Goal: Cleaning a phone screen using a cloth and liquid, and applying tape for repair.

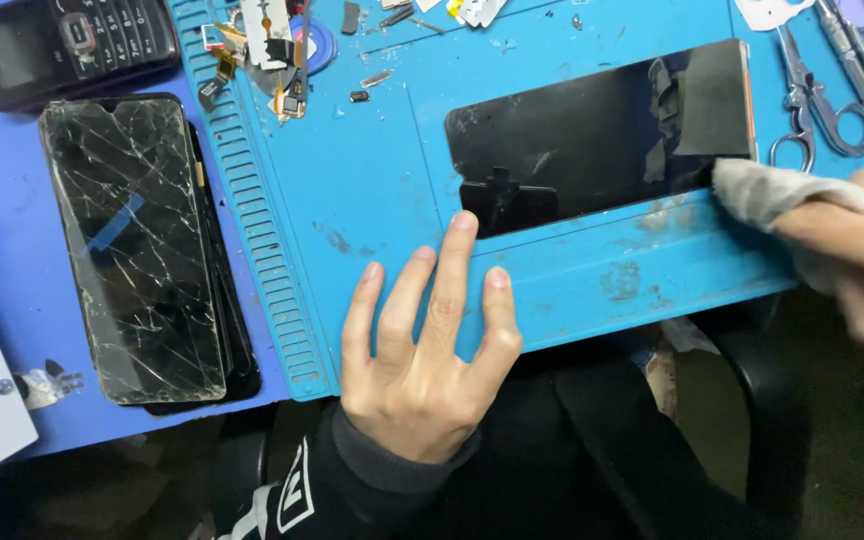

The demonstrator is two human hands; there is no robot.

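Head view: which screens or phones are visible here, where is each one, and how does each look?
Dark phone screen: flat on the blue mat, glossy black rectangle; right hand holds a grey cloth at its right corner, left hand lies below it.
Cracked screen: left of the mat, black, many white cracks.
Keypad phone: top left, black, small dark display.

Cracked screen (137, 250): left, near; black rect., shattered.
Dark screen (592, 135): right, far; black rect.
Keypad phone (62, 45): far left; small grey display.
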